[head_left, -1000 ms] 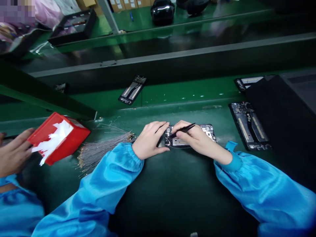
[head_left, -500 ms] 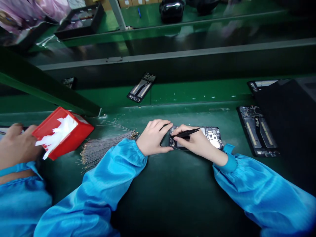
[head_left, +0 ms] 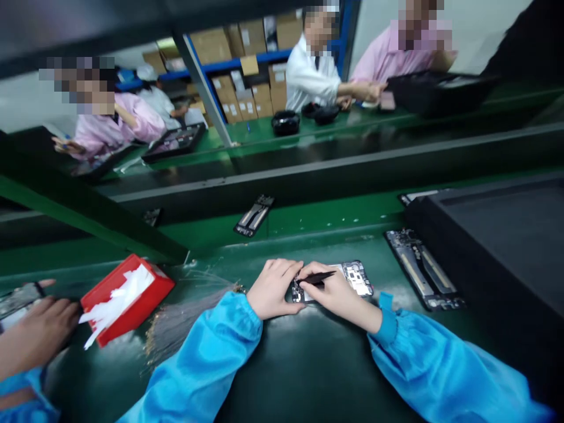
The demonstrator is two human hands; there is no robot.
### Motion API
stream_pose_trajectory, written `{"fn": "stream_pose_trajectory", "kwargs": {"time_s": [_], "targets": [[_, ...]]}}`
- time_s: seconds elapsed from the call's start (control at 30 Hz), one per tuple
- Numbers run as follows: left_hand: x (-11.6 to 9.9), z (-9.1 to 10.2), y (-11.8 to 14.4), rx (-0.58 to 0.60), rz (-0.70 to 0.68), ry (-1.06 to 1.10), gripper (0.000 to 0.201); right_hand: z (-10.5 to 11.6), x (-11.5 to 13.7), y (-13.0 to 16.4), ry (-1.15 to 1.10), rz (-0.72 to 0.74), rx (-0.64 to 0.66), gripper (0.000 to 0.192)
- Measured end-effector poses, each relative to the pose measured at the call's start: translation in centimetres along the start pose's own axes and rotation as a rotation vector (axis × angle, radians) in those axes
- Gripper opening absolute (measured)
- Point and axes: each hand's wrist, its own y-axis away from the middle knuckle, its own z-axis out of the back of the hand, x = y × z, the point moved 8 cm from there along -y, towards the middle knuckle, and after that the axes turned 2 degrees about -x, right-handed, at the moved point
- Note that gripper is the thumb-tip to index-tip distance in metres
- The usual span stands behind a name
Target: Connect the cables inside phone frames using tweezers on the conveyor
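- Tilted up since a second ago: view now taking in workers across the belt; both hands unmoved on the phone (head_left: 335,281).
- Left hand (head_left: 274,289) curled around phone's left end, steadying it on the mat (head_left: 286,364).
- Right hand (head_left: 335,292) pinching tweezers (head_left: 318,278), tips at phone's left part.
- Red box (head_left: 127,296) and wires (head_left: 176,320) to the left; co-worker's hand (head_left: 35,338) beside.

Both arms are covered by long sleeves of shiny, bright blue, satin-like fabric, creased into loose folds. Each sleeve is gathered at the wrist into an elasticated cuff, puffed just above it. The left hand (head_left: 274,289) and the right hand (head_left: 337,294) are left bare; no gloves, rings or watch are seen.
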Motion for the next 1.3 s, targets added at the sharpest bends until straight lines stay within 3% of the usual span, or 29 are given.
{"fn": "stream_pose_trajectory", "kwargs": {"time_s": [0.1, 0.2, 0.23, 0.43, 0.6, 0.73, 0.9, 1.07, 1.2, 1.3], "targets": [[2.0, 0.2, -3.1, -0.089, 0.147, -0.058, 0.069, 2.2, 0.1, 0.9, 0.04, 0.045, -0.105, 0.006], [5.7, 0.3, -6.6, -0.227, 0.401, 0.023, 0.067, 3.5, -0.6, 2.3, 0.097, 0.074, -0.119, 0.004], [6.6, 0.1, -7.8, -0.249, 0.416, 0.039, 0.067, 3.7, -1.0, 2.7, 0.108, 0.071, -0.122, 0.004], [8.5, -1.2, -12.1, -0.233, 0.257, 0.151, 0.044, 2.6, -3.8, 2.1, 0.069, -0.052, -0.129, 0.006], [8.5, -1.9, -14.2, -0.185, 0.204, 0.162, 0.058, 0.7, -4.1, 0.7, -0.007, -0.085, -0.096, 0.008], [8.4, -2.2, -16.4, -0.131, 0.197, 0.133, 0.056, 0.3, -4.1, 0.5, -0.035, -0.082, -0.108, 0.008], [8.7, -1.5, -16.5, -0.112, 0.229, 0.066, 0.055, 0.2, -4.4, 0.4, -0.048, -0.082, -0.116, 0.007], [7.2, -2.3, -15.6, -0.072, 0.205, -0.015, 0.072, 0.4, -4.2, 0.3, -0.043, -0.073, -0.116, 0.008], [7.6, -2.2, -16.1, -0.13, 0.327, -0.116, 0.054, 0.8, -3.9, 0.3, -0.023, -0.059, -0.106, 0.009], [9.3, -1.1, -15.2, -0.157, 0.433, -0.186, 0.049, 1.1, -3.9, 0.4, -0.006, -0.06, -0.098, 0.009]]}}
